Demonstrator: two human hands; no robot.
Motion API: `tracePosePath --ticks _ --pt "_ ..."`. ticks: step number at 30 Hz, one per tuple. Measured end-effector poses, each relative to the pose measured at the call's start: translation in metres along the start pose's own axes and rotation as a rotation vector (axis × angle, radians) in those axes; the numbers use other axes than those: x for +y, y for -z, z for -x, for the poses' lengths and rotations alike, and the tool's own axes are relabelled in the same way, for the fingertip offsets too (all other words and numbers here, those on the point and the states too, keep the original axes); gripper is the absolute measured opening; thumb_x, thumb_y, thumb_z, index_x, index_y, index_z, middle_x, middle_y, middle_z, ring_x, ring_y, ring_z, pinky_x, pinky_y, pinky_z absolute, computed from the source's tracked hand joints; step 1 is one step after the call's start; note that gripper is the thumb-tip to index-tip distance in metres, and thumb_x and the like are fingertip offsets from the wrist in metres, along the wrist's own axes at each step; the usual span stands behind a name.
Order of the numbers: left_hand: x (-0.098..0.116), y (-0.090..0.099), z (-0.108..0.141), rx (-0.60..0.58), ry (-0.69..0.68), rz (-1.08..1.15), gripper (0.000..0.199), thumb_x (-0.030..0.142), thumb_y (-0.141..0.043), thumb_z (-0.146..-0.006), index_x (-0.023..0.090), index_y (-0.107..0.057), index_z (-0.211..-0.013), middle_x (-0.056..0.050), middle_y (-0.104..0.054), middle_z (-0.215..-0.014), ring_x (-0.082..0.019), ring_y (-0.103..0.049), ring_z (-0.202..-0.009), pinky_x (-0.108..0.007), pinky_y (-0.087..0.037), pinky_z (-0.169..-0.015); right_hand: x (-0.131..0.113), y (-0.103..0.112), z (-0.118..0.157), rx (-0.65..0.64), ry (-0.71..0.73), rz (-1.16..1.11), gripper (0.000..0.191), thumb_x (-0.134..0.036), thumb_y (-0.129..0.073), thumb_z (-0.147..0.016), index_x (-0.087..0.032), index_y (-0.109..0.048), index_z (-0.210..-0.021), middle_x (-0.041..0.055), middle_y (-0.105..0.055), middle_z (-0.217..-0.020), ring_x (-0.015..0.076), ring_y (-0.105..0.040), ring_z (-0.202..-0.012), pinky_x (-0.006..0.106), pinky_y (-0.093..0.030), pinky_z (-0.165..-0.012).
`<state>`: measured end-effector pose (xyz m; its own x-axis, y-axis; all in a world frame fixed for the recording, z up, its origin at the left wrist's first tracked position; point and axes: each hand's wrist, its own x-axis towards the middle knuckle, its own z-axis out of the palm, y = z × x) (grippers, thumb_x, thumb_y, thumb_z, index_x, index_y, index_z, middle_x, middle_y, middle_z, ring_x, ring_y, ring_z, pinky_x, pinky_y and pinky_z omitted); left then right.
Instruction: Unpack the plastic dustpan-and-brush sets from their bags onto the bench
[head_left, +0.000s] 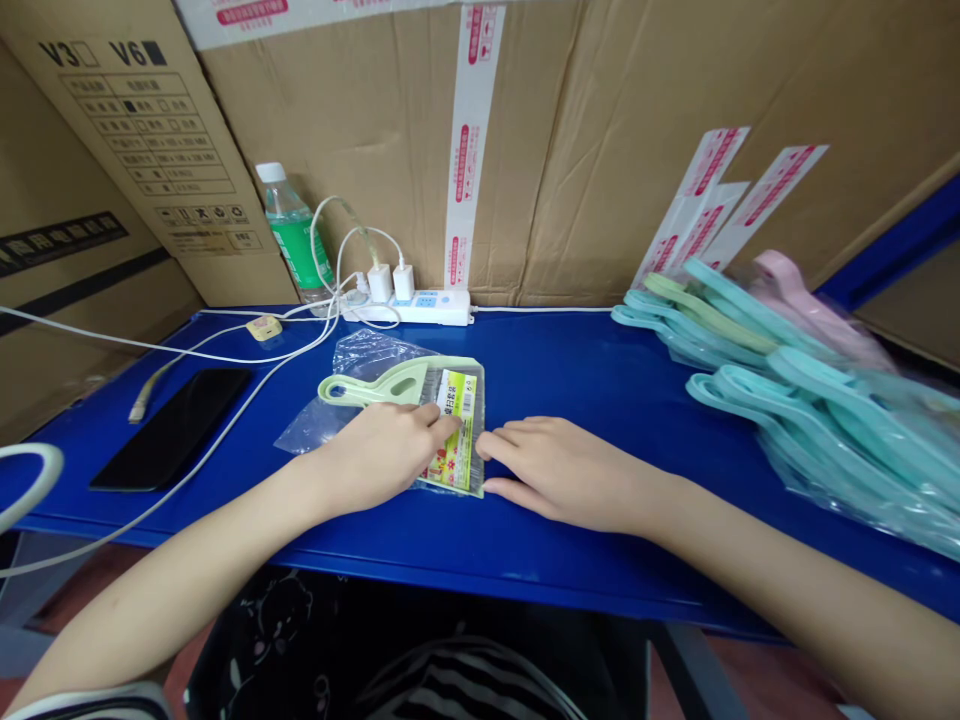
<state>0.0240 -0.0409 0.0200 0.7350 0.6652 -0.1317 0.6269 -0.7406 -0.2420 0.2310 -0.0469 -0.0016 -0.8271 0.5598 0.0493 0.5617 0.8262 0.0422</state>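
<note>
A pale green dustpan and brush set (390,384) lies flat on the table, handle to the left, its wide end to the right. A yellow and white printed label (466,425) covers part of the grey bristles. Clear plastic bag (311,425) spreads out around the handle. My left hand (382,450) rests over the dustpan set from the near side, fingers curled onto the label. At the wide right edge, my right hand (559,470) has bent fingers and thumb against the set; the exact grip of its fingertips is partly hidden.
Several bagged turquoise dustpan sets (817,400) are heaped at the right. A black phone (172,430) and white cables (255,358) lie at the left. Behind stand a power strip (442,308), a green-labelled bottle (300,235) and large cardboard boxes (600,150).
</note>
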Motion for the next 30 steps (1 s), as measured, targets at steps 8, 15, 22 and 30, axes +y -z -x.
tracePosePath --ticks 8,15,22,30 --pt "0.0002 0.0012 -0.0003 -0.022 0.005 0.000 0.037 0.007 -0.049 -0.086 0.014 -0.054 -0.122 -0.009 -0.068 -0.096 -0.022 -0.067 -0.076 -0.032 -0.053 -0.064 0.0003 0.0001 -0.0001 -0.002 0.002 0.000 0.012 -0.029 -0.058 -0.092 -0.017 -0.056 -0.089 0.0030 -0.064 -0.073 0.0198 -0.061 -0.067 0.031 -0.042 -0.063" --pt "0.0001 0.0010 0.0000 -0.014 0.000 -0.021 0.038 0.006 -0.047 -0.086 0.014 -0.054 -0.122 -0.009 -0.068 -0.095 -0.021 -0.067 -0.075 -0.031 -0.053 -0.063 0.0000 0.0001 0.0004 0.008 0.005 0.000 0.011 -0.028 -0.059 -0.092 -0.018 -0.055 -0.088 0.0019 -0.063 -0.072 0.0190 -0.060 -0.065 0.030 -0.041 -0.062" --pt "0.0009 0.0018 0.0002 -0.020 0.011 -0.025 0.036 0.006 -0.046 -0.086 0.014 -0.054 -0.120 -0.009 -0.067 -0.094 -0.020 -0.067 -0.075 -0.030 -0.054 -0.064 -0.0001 -0.0005 -0.0002 0.000 0.009 0.010 0.011 -0.028 -0.058 -0.092 -0.018 -0.055 -0.088 0.0019 -0.063 -0.073 0.0191 -0.060 -0.067 0.031 -0.041 -0.063" --pt "0.0012 0.0025 0.0003 -0.038 0.008 -0.031 0.036 0.006 -0.046 -0.086 0.014 -0.054 -0.120 -0.009 -0.067 -0.095 -0.021 -0.067 -0.075 -0.032 -0.054 -0.064 0.0002 -0.0002 0.0006 -0.005 0.006 0.008 0.011 -0.028 -0.059 -0.092 -0.018 -0.056 -0.089 0.0021 -0.063 -0.073 0.0191 -0.060 -0.066 0.031 -0.042 -0.063"
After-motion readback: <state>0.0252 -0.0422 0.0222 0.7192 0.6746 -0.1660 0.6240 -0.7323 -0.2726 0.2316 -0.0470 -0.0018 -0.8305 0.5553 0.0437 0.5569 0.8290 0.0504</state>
